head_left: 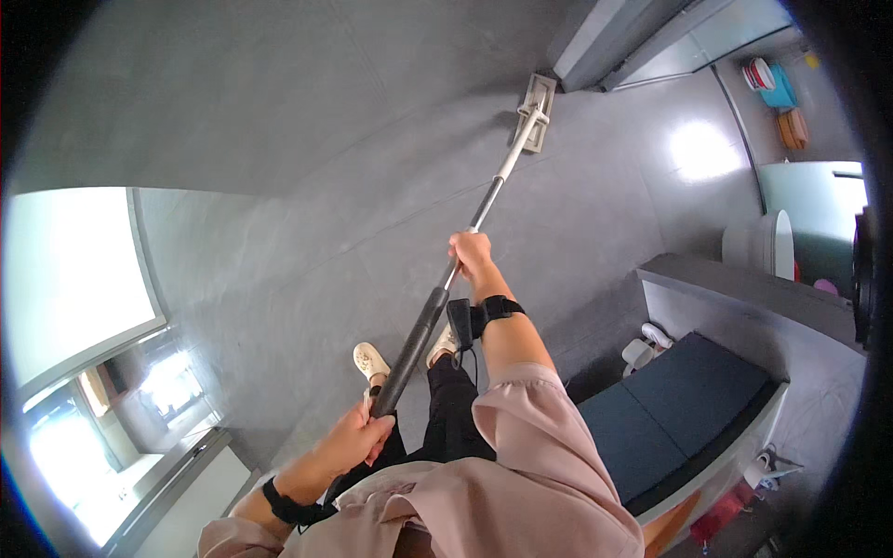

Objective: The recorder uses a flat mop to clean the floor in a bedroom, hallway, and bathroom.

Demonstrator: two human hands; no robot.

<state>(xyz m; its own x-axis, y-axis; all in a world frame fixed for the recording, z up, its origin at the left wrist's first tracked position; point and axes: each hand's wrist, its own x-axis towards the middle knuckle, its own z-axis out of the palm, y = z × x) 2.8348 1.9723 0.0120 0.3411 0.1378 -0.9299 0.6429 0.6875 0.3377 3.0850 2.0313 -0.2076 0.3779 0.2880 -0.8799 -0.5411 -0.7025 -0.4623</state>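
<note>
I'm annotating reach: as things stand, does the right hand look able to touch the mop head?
Probably not: the right hand is closed around the pole, and the mop head lies on the floor at the pole's far end, apparently too far off.

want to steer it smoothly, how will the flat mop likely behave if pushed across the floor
Its long pole looks straight, so it is probably stiff. The flat head meets it at a narrow joint, so it may swivel. The grey floor looks smooth, so the head probably slides easily.
</note>
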